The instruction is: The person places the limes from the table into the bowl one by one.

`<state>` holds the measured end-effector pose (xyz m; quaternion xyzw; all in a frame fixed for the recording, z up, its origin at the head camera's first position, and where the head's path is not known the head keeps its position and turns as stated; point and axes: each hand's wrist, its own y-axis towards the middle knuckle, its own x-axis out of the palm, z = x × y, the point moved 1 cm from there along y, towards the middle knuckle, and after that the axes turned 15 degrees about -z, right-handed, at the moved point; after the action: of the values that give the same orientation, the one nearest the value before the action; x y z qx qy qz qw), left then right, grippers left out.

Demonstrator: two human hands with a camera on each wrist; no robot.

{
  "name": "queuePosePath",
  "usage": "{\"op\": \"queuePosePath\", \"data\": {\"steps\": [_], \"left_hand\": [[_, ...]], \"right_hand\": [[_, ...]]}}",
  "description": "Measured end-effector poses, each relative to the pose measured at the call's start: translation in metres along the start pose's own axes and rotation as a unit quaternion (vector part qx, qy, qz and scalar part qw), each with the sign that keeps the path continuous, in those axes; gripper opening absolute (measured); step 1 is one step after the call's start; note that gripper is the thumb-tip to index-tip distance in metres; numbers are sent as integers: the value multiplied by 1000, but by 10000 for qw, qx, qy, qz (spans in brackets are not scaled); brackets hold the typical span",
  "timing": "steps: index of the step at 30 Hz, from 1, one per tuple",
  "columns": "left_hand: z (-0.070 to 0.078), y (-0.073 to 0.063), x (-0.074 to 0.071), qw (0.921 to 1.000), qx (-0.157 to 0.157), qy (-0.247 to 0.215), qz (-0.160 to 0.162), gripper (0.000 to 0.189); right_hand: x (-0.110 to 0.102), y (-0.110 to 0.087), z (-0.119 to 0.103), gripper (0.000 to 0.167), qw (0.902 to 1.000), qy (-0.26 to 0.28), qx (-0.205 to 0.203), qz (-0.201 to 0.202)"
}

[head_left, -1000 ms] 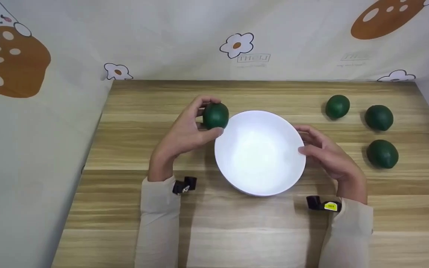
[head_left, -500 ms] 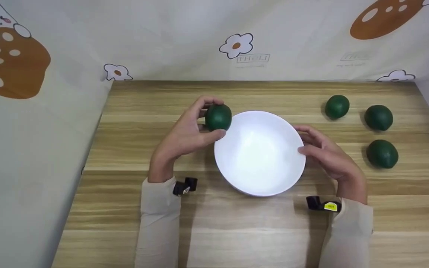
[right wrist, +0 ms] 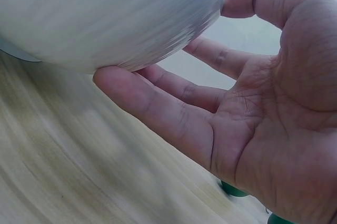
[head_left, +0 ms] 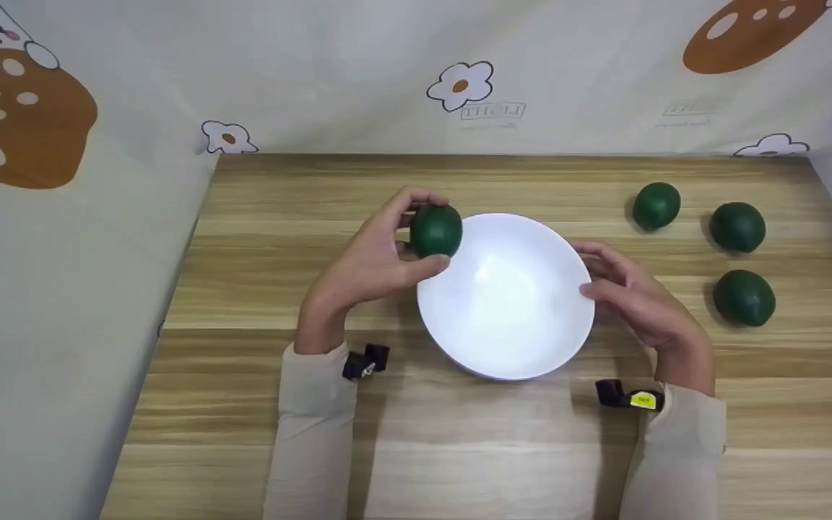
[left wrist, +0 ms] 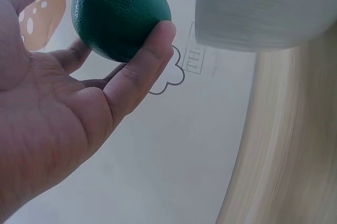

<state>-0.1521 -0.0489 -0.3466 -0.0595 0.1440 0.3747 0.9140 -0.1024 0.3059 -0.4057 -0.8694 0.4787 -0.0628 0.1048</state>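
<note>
A dark green lime point(head_left: 436, 231) is pinched between the thumb and fingers of my left hand point(head_left: 373, 260). It overlaps the left rim of a white bowl point(head_left: 506, 303) in the head view. No fruit shows inside the bowl. In the left wrist view the lime point(left wrist: 122, 16) has finely dimpled skin, and the bowl's outer wall point(left wrist: 263, 10) stands to its right. My right hand point(head_left: 629, 296) grips the bowl from the right, its thumb at the rim. From the right wrist view, the fingers point(right wrist: 158, 113) reach along the underside of the bowl point(right wrist: 110, 18).
On the right of the wooden table point(head_left: 243, 289) lie three more limes: one farther back point(head_left: 656, 206), one at the far right point(head_left: 738, 227) and one nearer point(head_left: 744, 297). A pale patterned cloth point(head_left: 344, 79) hangs behind the table and along its left side.
My left hand has carried the lime slightly to the right, farther over the bowl's left rim. The right hand and the bowl have stayed in place.
</note>
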Motion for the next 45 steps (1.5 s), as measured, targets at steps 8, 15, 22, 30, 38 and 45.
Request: {"op": "queuePosePath", "data": {"steps": [8,15,22,30,38,45], "left_hand": [[3,4,6,9997,69,180,-155,62],[3,5,8,9993,11,341,-181,62],[2,8,13,9991,28,346,-263,61],[5,15,23,9985,61,343,-423,60],[8,19,29,9978,233,333,-525,59],[8,21,32,9974,226,400,-563,60]], "right_hand": [[-1,0,-1,51,10000,-73,52,16],[-2,0,0,51,10000,-66,35,-59],[-1,2,0,51,9999,-88,56,-56],[-2,2,0,50,10000,1,36,-30],[-3,2,0,51,10000,-25,50,-61],[-3,1,0,51,10000,-37,33,-55]]}}
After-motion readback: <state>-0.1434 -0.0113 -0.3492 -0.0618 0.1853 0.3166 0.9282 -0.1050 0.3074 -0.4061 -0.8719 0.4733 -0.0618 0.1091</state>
